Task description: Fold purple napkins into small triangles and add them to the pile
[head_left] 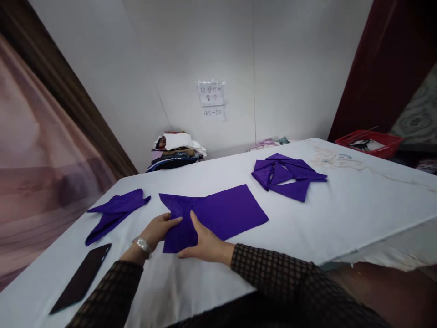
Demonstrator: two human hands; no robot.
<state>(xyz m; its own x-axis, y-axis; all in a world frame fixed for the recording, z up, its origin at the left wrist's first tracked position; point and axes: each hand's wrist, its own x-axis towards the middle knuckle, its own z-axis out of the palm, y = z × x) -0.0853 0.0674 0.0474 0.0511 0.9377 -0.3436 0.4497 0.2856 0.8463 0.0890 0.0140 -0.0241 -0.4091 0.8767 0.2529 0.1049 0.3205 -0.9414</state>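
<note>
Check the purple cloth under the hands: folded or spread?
Partly folded: the purple cloth lies flat on the right, doubled over at near left under the left hand and right hand.

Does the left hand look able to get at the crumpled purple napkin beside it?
Probably yes: only bare white tablecloth lies between the left hand and the crumpled purple napkin.

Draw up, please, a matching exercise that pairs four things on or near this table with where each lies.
Things:
1. flat purple cloth
2. phone
3. red basket
4. pile of folded purple cloths

Places:
A. beyond the far right corner of the table
B. under the left hand and right hand
C. beside the left sleeve
D. on the table, far right, untouched

Pairs: 1-B, 2-C, 3-A, 4-D
</note>
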